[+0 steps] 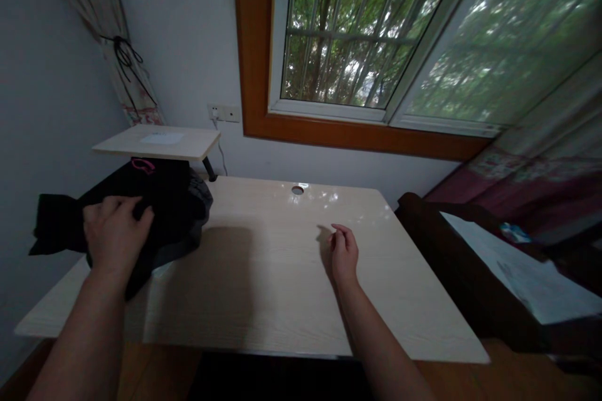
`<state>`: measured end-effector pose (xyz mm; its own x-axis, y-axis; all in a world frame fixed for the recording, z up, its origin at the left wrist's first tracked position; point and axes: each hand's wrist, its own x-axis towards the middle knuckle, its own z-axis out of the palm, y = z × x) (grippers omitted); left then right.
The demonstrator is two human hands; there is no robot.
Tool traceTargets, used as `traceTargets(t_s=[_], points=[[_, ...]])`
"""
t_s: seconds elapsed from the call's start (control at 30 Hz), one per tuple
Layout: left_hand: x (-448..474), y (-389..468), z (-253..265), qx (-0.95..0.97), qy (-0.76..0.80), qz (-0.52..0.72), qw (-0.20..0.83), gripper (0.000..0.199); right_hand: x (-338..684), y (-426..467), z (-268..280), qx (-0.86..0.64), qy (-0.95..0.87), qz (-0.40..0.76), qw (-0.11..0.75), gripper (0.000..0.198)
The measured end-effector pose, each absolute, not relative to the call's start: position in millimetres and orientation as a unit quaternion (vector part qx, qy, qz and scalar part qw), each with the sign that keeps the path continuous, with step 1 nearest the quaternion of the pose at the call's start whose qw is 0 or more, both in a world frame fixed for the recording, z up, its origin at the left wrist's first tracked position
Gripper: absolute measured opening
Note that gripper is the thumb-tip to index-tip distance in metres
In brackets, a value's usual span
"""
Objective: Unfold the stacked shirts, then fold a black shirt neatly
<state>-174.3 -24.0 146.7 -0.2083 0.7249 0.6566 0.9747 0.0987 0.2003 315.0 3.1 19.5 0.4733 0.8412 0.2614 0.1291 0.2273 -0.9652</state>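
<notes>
A bundled black garment point(164, 200) with a grey section and a small pink detail lies on the left part of the pale wooden desk point(291, 276). A sleeve-like end of it sticks out to the left. My left hand point(115, 225) is on top of the garment, its fingers bent and closed on the cloth; some fingertips are hidden in the dark fabric. Over the desk's right half, my right hand point(345, 254) is held just above the surface. Its fingers are loosely curled, somewhat apart, and nothing shows in them.
A raised shelf point(188, 141) carrying a paper sheet point(162, 138) stands at the desk's back left, over part of the garment. The desktop has a round cable hole point(298, 190). On the right is a dark brown piece of furniture point(437, 250) with a whitish sheet point(527, 276).
</notes>
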Motion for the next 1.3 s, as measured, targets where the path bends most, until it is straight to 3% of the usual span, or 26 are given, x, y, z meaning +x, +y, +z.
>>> traceTargets(t_s=[0.1,0.27,0.57,0.83,0.97,1.1,1.2,1.3], points=[[-160,-17,136,-0.597,-0.706,-0.300,0.234,0.034,316,3,18,-0.562,-0.439,0.273,0.645,0.037],[-112,-12,117,-0.667,-0.646,-0.326,0.178,0.028,314,2,18,-0.572,-0.469,0.274,0.614,0.036],[0,-24,72,-0.770,-0.540,-0.335,-0.063,0.021,304,-2,23,-0.498,-0.674,0.244,0.489,0.034],[80,-41,72,-0.809,-0.390,-0.317,-0.305,0.024,295,-3,35,-0.370,-0.854,0.169,0.325,0.067],[108,-42,82,-0.820,-0.318,-0.309,-0.361,0.028,304,1,25,-0.355,-0.828,0.237,0.363,0.048],[116,-47,86,-0.827,-0.304,-0.306,-0.361,0.037,314,4,17,-0.431,-0.693,0.307,0.489,0.026],[114,-53,79,-0.856,-0.294,-0.278,-0.322,0.059,318,4,17,-0.473,-0.543,0.357,0.594,0.029],[106,-55,65,-0.893,-0.289,-0.238,-0.250,0.068,325,3,21,-0.459,-0.426,0.383,0.679,0.037]])
